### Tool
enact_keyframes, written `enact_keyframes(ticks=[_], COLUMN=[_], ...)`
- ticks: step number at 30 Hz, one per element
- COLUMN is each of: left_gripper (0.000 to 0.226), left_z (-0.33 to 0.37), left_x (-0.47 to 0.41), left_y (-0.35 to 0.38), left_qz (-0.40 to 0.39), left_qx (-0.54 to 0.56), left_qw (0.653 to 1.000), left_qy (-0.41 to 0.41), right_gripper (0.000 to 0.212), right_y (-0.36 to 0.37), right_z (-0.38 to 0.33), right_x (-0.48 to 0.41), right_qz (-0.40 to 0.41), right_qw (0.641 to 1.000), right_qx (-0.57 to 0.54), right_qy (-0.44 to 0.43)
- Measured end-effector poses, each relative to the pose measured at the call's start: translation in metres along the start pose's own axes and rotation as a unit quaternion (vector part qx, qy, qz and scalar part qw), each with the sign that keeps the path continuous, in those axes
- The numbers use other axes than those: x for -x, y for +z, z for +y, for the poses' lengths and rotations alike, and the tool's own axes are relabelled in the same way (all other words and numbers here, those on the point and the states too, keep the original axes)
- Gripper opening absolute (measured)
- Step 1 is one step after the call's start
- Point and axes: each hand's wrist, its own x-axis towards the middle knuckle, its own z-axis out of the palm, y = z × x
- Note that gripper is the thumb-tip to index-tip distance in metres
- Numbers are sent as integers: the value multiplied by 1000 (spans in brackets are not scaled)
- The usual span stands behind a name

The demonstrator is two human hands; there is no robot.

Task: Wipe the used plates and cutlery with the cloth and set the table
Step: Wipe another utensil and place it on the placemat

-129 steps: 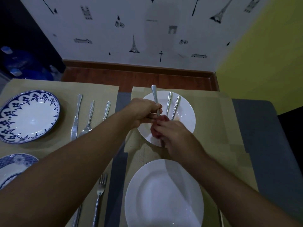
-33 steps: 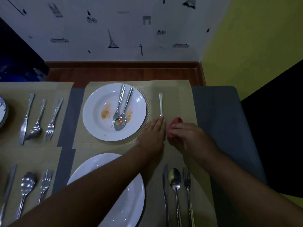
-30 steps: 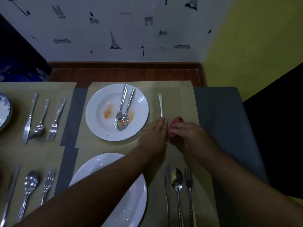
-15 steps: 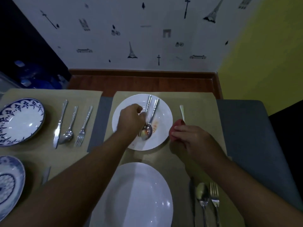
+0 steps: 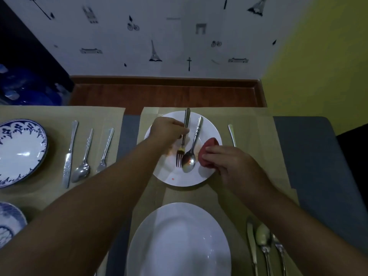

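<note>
A white plate [image 5: 207, 126] smeared with orange sauce lies on the far placemat. A dirty fork [image 5: 180, 156] and a dirty spoon [image 5: 189, 162] rest on it. My left hand [image 5: 169, 130] pinches the fork's handle over the plate's left half. My right hand [image 5: 229, 162] holds a bunched red cloth [image 5: 209, 148] at the plate's right rim. A knife [image 5: 232, 134] lies on the mat just right of the plate, its blade hidden behind my right hand.
A clean white plate [image 5: 179, 242] sits nearest me, with a knife, spoon and fork [image 5: 262, 246] to its right. On the left mat lie a blue-patterned plate [image 5: 20, 152] and a set of cutlery [image 5: 85, 154]. Another blue plate [image 5: 8, 222] shows at the lower left.
My left hand left the knife beside the plate, crossed to the plate and gripped the fork handle. My right hand brought the red cloth up to the plate's right rim.
</note>
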Motion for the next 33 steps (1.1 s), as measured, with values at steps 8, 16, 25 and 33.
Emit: enact_keyframes(ticks=[8, 16, 25, 33], left_gripper=[16, 25, 13, 12], left_z=[8, 2, -10, 0], left_x=[15, 25, 33, 33], left_y=[-34, -41, -45, -59], left_qz=[-88, -104, -94, -83], left_qx=[145, 187, 160, 167], left_qw=[985, 976, 983, 982], left_qy=[-20, -42, -20, -9], right_gripper=[35, 32, 32, 28], right_y=[10, 32, 33, 49], right_z=[-28, -52, -59, -62], right_x=[-34, -46, -49, -5], right_qz=[23, 33, 4, -54], right_qw=[999, 997, 998, 997], right_qx=[5, -36, -30, -21], right_qy=[-33, -56, -55, -50])
